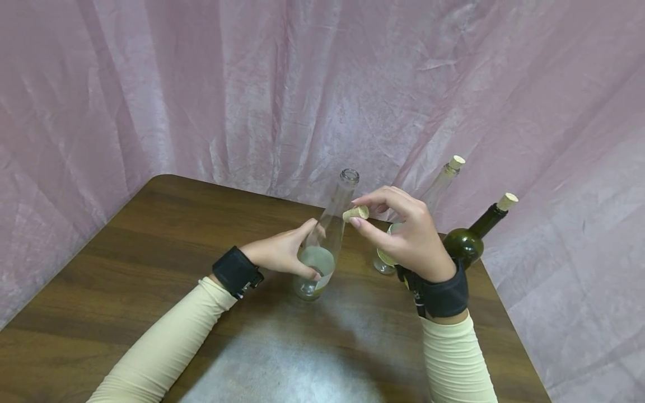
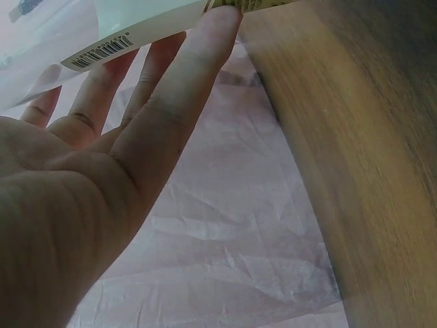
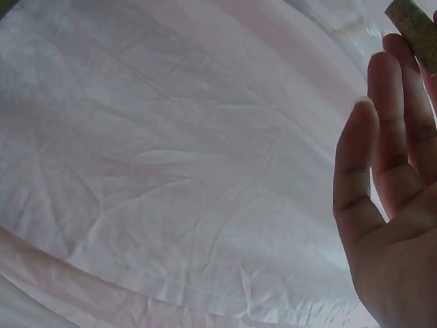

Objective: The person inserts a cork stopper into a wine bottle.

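Observation:
My left hand (image 1: pixel 279 253) grips the lower body of an uncorked clear glass bottle (image 1: pixel 321 256), thumb on the near side and fingers behind. The bottle stands on the table, its open mouth (image 1: pixel 350 176) at the top. In the left wrist view the thumb lies along a label with a barcode (image 2: pixel 102 51). Between thumb and fingertips my right hand (image 1: pixel 405 232) pinches a light cork (image 1: pixel 356 212). That cork is held lengthwise beside the bottle's neck, lower than the mouth. The right wrist view catches the cork (image 3: pixel 416 33) at its upper right corner.
Behind the right hand stands a second clear bottle (image 1: pixel 437 187) with a cork (image 1: pixel 456 162) in its mouth, partly hidden. A dark green bottle (image 1: pixel 464 244), also corked, is farther right near the edge of the wooden table (image 1: pixel 151 252). Pink curtains (image 1: pixel 242 95) hang behind the table.

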The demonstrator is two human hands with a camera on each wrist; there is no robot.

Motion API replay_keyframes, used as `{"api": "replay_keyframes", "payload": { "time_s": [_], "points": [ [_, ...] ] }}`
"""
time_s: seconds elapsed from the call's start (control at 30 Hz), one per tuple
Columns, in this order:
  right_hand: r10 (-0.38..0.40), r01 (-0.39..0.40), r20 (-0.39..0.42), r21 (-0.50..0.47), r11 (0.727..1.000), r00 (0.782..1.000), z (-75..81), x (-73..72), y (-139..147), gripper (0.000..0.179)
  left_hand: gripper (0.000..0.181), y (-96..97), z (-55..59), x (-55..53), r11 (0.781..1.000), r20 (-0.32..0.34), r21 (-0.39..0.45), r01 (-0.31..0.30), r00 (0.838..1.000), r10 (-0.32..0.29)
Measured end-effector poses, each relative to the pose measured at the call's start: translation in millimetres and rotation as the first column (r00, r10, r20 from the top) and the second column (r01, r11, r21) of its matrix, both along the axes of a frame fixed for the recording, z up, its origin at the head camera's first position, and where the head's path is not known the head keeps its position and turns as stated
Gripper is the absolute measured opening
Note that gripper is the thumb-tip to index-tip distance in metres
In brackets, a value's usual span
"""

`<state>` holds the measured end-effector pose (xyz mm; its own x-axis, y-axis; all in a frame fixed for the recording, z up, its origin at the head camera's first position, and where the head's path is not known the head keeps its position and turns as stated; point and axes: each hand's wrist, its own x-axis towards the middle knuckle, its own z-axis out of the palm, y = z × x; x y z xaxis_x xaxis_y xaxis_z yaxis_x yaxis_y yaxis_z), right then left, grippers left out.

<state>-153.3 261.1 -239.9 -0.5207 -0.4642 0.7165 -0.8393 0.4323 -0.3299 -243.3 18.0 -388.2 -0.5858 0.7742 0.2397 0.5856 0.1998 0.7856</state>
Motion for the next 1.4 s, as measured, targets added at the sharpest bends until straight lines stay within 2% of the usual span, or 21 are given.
{"api": "replay_keyframes", "payload": {
  "time_s": [0.47, 0.83, 1.17, 1.4],
  "points": [
    [-0.028, 0.021, -0.089, -0.081, 0.997, 0.996, 17.1, -1.4, 2, 0.025, 0.084, 2.4, -0.4, 5.6, 0.999, 0.02, -0.043, 0.005, 1.0, -0.004],
    [-0.069, 0.045, -0.111, -0.205, 0.978, 0.991, 30.1, -5.6, -2, 0.025, 0.084, 4.9, 0.8, 5.1, 0.999, 0.012, -0.047, 0.004, 1.0, -0.004],
    [-0.081, 0.06, -0.126, -0.167, 0.984, 0.989, 38.1, -12.1, -5, 0.026, 0.083, 6.7, 2.0, 5.5, 0.998, 0.017, -0.02, 0.055, 0.998, -0.055],
    [-0.104, 0.089, -0.102, -0.14, 0.986, 0.989, 39.2, -17.5, -6, 0.027, 0.084, 7.1, 1.3, 5.7, 0.998, 0.027, -0.03, 0.064, 0.998, -0.063]
  ]
}}
